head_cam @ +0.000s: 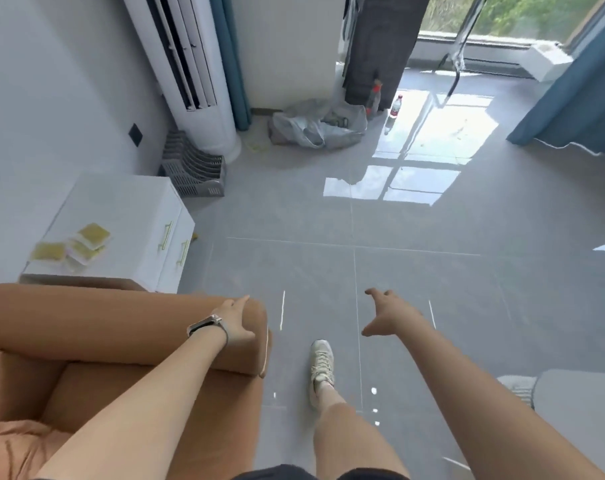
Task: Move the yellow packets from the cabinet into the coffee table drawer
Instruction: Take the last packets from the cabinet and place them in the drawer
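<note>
Several yellow packets (pixel 76 247) lie in a loose pile on top of a low white cabinet (pixel 128 209) at the left, beside the wall. My left hand (pixel 237 322), with a watch on its wrist, is stretched out over the end of an orange sofa arm, fingers straight, holding nothing. My right hand (pixel 386 311) is spread above the grey tiled floor, empty too. Both hands are well to the right of the packets. The coffee table is mostly out of view; a grey rounded edge (pixel 578 403) shows at the lower right, and I cannot tell what it is.
An orange sofa (pixel 86 341) fills the lower left, right next to the cabinet. A grey file rack (pixel 195 168) and a standing air conditioner (pixel 197 71) stand behind the cabinet. A plastic bag (pixel 315 128) and bottles (pixel 394 105) lie near the window. My foot (pixel 322 365) steps on open floor.
</note>
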`<state>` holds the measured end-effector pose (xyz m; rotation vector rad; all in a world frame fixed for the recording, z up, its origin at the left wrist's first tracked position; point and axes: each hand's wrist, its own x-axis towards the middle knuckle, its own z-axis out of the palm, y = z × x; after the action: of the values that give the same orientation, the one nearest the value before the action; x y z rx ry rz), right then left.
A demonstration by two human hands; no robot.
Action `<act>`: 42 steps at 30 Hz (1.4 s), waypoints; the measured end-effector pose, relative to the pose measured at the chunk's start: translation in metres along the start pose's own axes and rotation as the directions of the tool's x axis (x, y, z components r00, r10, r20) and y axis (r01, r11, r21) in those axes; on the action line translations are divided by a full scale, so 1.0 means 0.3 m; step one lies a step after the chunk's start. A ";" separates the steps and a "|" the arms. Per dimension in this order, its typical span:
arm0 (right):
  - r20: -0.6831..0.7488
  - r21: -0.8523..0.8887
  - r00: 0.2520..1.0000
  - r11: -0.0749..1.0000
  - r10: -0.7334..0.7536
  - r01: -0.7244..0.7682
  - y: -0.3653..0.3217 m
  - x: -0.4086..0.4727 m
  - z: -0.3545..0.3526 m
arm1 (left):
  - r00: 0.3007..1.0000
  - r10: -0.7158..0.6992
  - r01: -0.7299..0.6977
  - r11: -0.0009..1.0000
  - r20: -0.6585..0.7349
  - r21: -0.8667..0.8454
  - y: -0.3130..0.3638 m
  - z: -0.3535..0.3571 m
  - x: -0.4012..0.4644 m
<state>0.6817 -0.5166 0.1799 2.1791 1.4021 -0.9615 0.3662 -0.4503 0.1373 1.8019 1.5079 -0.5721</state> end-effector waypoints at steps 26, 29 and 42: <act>0.250 -0.508 0.822 0.653 -0.512 0.561 -1.264 1.138 -0.898 | 0.841 -0.535 0.409 0.538 0.076 -0.737 -0.422 -0.640 0.641; 0.259 -0.550 0.828 0.629 -0.497 0.549 -1.405 1.215 -0.973 | 0.802 -0.578 0.467 0.449 0.151 -0.762 -0.478 -0.676 0.640; 0.483 -0.564 0.623 0.326 -0.616 0.759 -2.268 1.384 -0.971 | 0.652 -0.724 0.450 0.134 0.222 -0.883 -0.833 -0.852 0.823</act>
<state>0.2811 0.2290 0.1191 0.7990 2.1942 -0.5907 0.1520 -0.0789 0.0670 0.3168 2.1391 0.2291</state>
